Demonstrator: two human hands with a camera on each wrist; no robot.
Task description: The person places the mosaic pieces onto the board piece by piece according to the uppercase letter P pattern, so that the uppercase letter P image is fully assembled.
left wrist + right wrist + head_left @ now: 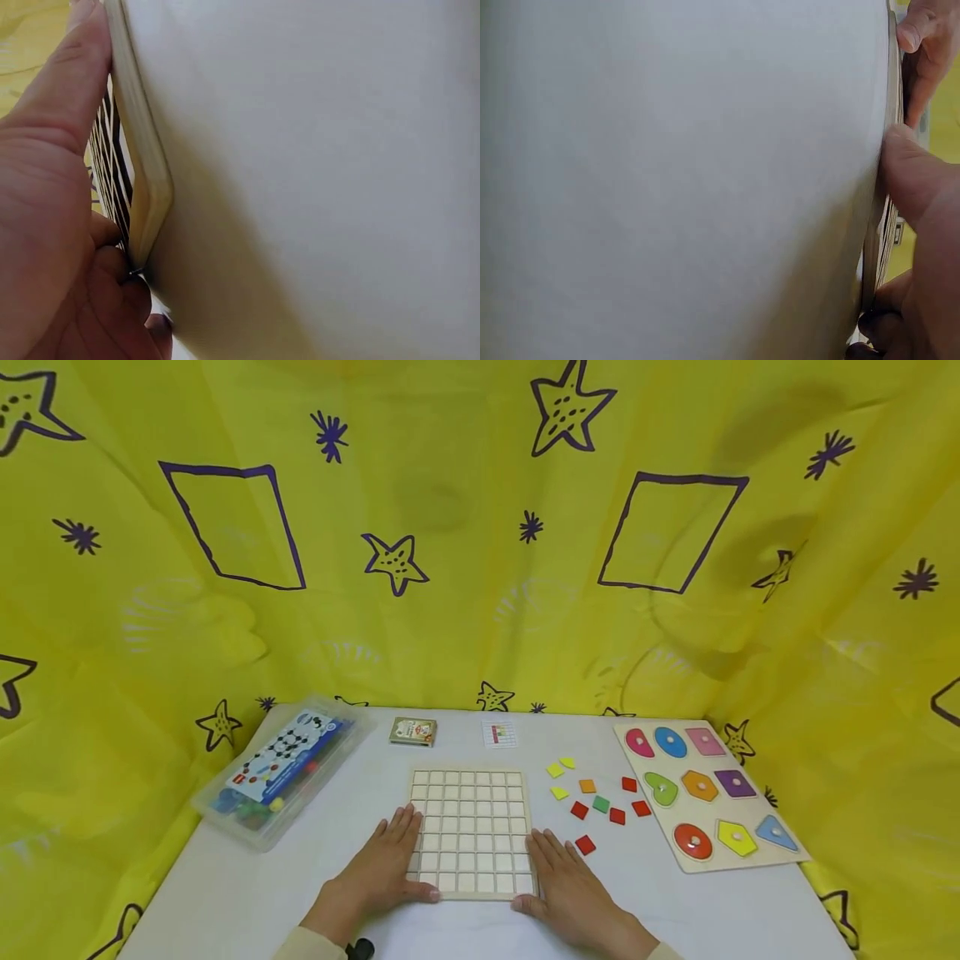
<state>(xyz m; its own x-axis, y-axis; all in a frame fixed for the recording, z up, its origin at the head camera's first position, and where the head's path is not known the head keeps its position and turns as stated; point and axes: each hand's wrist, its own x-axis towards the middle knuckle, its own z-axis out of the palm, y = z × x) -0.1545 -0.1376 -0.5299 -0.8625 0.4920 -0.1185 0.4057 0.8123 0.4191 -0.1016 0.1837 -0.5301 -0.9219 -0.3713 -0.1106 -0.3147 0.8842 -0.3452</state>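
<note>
A square wooden grid board (474, 843) with blank pale squares lies flat on the white table. Along its left side rest the straight fingers of my left hand (382, 864), the thumb at the near-left corner. My right hand (573, 893) touches the opposite side with extended fingers, its thumb by the near-right corner. In the left wrist view, the left thumb (71, 82) lies along the board's edge (150, 176). The right wrist view shows the right thumb (907, 161) against the same near edge, with the left hand (926, 60) beyond it.
Small coloured tiles (602, 804) lie scattered right of the board. Further right is a shape puzzle (678, 814) with knobbed pieces. A clear plastic case (288, 764) stands at left. A small box (412, 732) and a printed card (499, 734) lie behind the board.
</note>
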